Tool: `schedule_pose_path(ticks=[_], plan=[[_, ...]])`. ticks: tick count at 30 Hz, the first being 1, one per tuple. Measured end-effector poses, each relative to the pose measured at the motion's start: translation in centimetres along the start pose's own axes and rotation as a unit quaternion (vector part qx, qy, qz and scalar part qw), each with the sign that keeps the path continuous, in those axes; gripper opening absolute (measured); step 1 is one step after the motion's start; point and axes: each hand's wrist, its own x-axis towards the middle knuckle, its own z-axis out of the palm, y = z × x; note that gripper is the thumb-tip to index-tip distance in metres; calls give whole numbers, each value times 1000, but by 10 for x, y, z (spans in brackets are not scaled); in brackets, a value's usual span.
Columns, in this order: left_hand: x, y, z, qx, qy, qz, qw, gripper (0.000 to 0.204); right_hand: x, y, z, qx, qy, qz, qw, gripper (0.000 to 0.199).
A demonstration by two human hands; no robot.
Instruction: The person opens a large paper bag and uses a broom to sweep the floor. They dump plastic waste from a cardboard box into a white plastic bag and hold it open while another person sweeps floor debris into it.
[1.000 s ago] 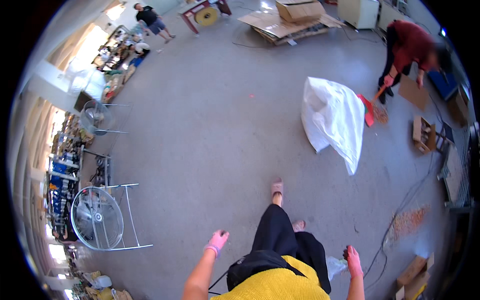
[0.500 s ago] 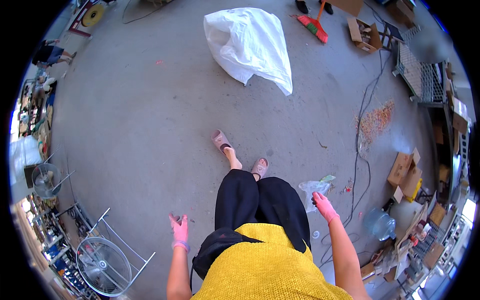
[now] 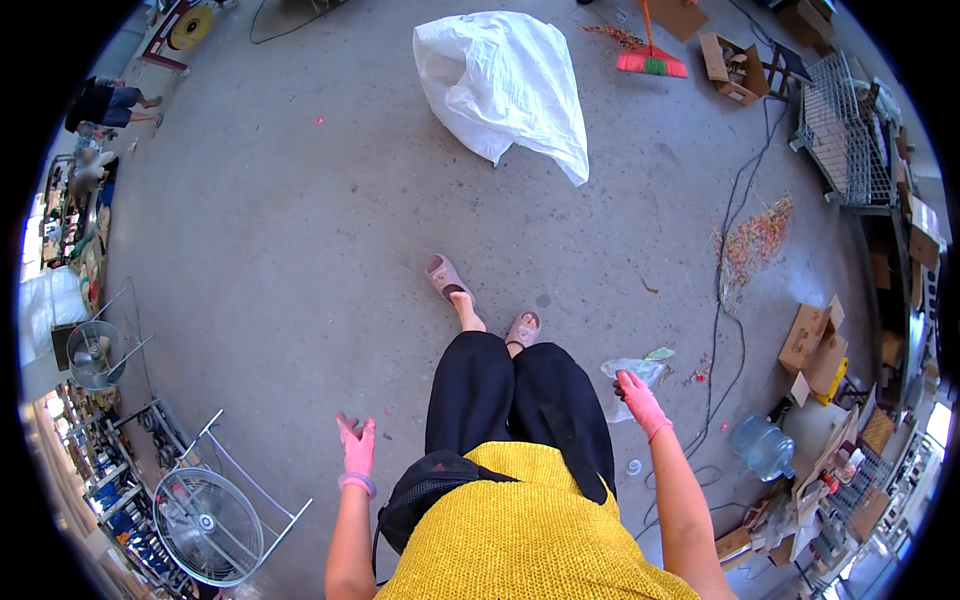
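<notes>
My left hand (image 3: 357,447), in a pink glove with dark fingertips, hangs left of my dark trousers with its fingers apart and nothing in it. On the right, my right hand (image 3: 643,404), gloved the same way, has its fingers curled in; whether anything is inside them is hidden. Just past it, a clear plastic bag (image 3: 648,370) appears to lie on the floor, partly covered by the hand in this view. A large white sack (image 3: 505,85) lies crumpled on the floor ahead of my feet, out of reach of both hands.
A red and green broom (image 3: 652,63) stands at far right by an open carton (image 3: 733,68). Black cables (image 3: 722,290) run past a scrap pile (image 3: 757,240). A water jug (image 3: 762,446) and cardboard box (image 3: 812,345) lie right; a round fan (image 3: 207,522) stands left.
The broom has swung right and turned, showing scraps beside it. My right hand has shifted slightly forward and left. The white sack and plastic bag keep their places on the floor.
</notes>
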Motion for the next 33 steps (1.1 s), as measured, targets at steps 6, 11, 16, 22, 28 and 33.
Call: schedule_pose_path(ticks=[6,11,16,22,28,33], plan=[[-3,8,-3,7,-9,-9,1000,81,-5,9,-5,-13,8,23,1000,54],[-4,-4,-1,0,-18,-5,1000,81,-6,6,-2,-12,2,30,999,54],[-5,9,-2,-13,-31,2,999,81,-1,-4,0,-25,-19,23,999,54],[-10,16,4,-7,-38,1,999,79,3,-15,5,-6,-25,15,1000,53],[-12,14,5,-5,-39,-2,999,79,0,-16,1,-22,-31,6,999,52],[-15,27,1,-42,-18,-5,999,82,2,-11,-8,-29,-4,18,999,52]])
